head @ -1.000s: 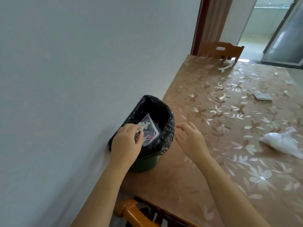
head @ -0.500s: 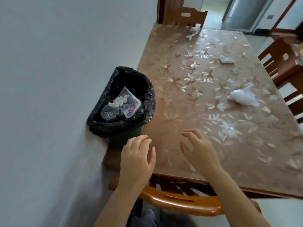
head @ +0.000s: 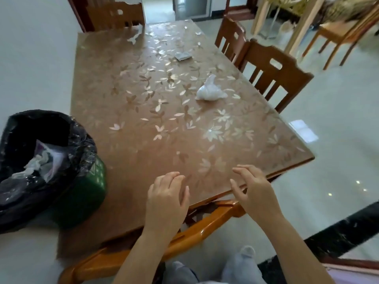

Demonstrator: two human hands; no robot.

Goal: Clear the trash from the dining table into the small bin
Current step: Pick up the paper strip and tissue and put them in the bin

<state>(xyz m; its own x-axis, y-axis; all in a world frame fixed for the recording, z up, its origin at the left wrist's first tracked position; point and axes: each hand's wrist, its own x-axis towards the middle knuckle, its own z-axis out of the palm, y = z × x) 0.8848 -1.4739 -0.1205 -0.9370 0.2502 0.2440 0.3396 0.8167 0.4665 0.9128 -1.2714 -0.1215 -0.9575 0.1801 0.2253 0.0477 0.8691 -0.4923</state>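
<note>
A small green bin [head: 86, 193] lined with a black bag stands on the table's near left corner, holding crumpled tissue and a wrapper. My left hand [head: 167, 198] hovers over the near table edge, empty, fingers loosely curled. My right hand [head: 253, 188] hovers beside it, also empty with fingers apart. On the dining table [head: 143, 140] lie a crumpled white plastic bag [head: 209, 92] at the middle right, a small flat grey packet [head: 183, 56] farther back, and a white scrap [head: 134, 38] near the far edge.
A white wall runs along the table's left side. Two wooden chairs [head: 272, 72] stand at the right side, one chair [head: 114, 14] at the far end, and an orange chair back [head: 184, 236] sits under my hands. Glossy tiled floor spreads to the right.
My left hand let go of the tissue into the bin and pulled back to the near edge. The view swung right, so the bin now sits at the far left.
</note>
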